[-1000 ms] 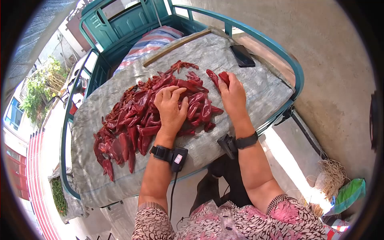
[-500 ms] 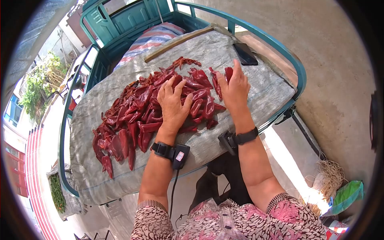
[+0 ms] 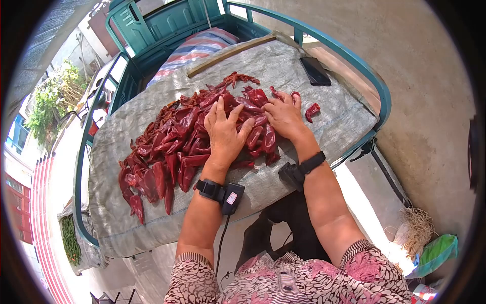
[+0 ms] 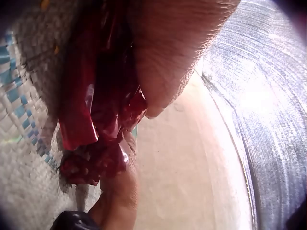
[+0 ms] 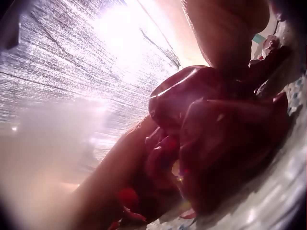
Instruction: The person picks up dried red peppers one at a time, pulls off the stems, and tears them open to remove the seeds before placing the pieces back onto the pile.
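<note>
A heap of dried red peppers lies on a grey woven sheet. On the heap's right part rests my left hand, fingers spread and fairly straight. My right hand touches peppers at the heap's right edge, its fingers slightly bent and pointing left. A single pepper lies apart, right of that hand. In the left wrist view, glossy peppers hang close beside the hand. Large peppers fill much of the right wrist view, below part of the hand.
A black phone lies at the sheet's back right. Behind the heap are a wooden strip and a striped bag. Teal rails border the cart bed. Rope and a green bag lie at the lower right.
My right hand has moved left and down to the heap's edge, and one pepper now lies apart to its right. My left hand has shifted slightly right, its fingers straighter.
</note>
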### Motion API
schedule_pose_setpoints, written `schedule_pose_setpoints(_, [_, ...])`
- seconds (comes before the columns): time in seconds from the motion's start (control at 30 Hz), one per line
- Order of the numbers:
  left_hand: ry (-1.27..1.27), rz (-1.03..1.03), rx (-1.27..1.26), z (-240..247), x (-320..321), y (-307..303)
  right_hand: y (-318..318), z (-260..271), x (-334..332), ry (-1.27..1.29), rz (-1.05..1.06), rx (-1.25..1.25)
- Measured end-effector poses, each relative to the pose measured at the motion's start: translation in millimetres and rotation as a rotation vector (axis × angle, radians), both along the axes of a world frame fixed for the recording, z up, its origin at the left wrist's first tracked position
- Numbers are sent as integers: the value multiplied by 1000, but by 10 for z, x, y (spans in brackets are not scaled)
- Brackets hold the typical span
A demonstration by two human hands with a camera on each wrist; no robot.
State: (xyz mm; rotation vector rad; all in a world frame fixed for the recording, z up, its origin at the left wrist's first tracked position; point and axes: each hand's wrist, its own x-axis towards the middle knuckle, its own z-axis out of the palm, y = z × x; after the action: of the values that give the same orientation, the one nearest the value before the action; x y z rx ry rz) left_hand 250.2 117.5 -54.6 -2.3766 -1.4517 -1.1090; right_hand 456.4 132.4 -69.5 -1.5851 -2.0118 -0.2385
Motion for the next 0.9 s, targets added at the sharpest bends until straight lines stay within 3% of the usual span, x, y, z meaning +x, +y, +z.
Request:
schedule_pose_setpoints(0.1, [-17,28,4,-18,11,6,6,36,4,2,1,-37])
schedule_pose_setpoints(0.3, [-26,129,-26,-66,0,44,-106,287,-64,337,-50,83])
schedule_pose_setpoints(0.4, [-39,106,-11,-66,-12,63,-148,336,-74,369,-52,132])
schedule_pose_setpoints(0.5, [-87,97,-5,-40,-21,46,-132,305,-93,331,-159,385])
schedule_pose_setpoints(0.7, [-218,99,2,-18,-35,33,-209,326,-147,282,106,51])
schedule_pose_setpoints(0.83, [-294,120,84,12,-27,17,-182,298,-200,289,103,-90])
schedule_pose_setpoints(0.9, [-300,111,89,13,-32,14,-141,288,-200,372,110,-28])
